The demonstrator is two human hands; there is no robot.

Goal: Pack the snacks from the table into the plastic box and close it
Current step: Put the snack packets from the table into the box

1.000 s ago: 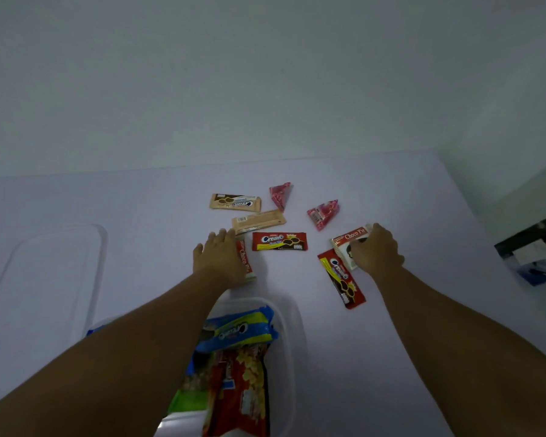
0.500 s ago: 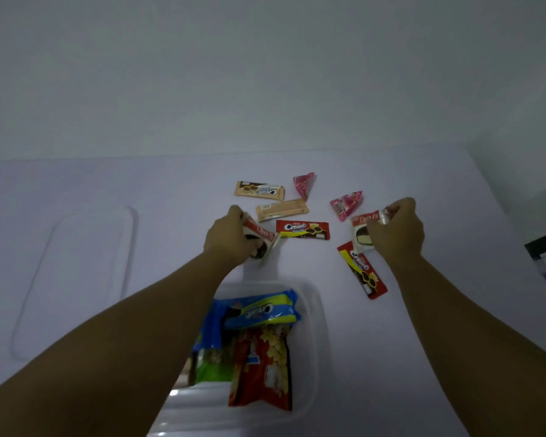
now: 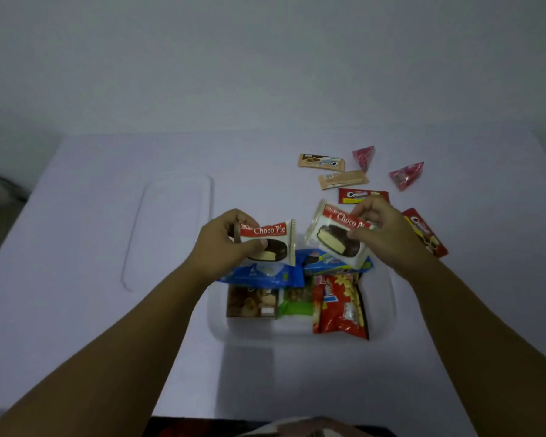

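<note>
Dim, bluish, soft light; faint shadows, slight blur, wide-angle bending at edges.

A plain indoor room, likely a home, though little marks it: a bare pale wall (image 3: 265, 58) rises behind the far edge of a white counter (image 3: 76, 310), strewn with branded snack packets (image 3: 363, 196) near its far right corner.

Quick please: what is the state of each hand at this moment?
Left hand: pinches a Choco Pie pack above the plastic box.
Right hand: pinches the other Choco Pie pack, also above it.
</note>
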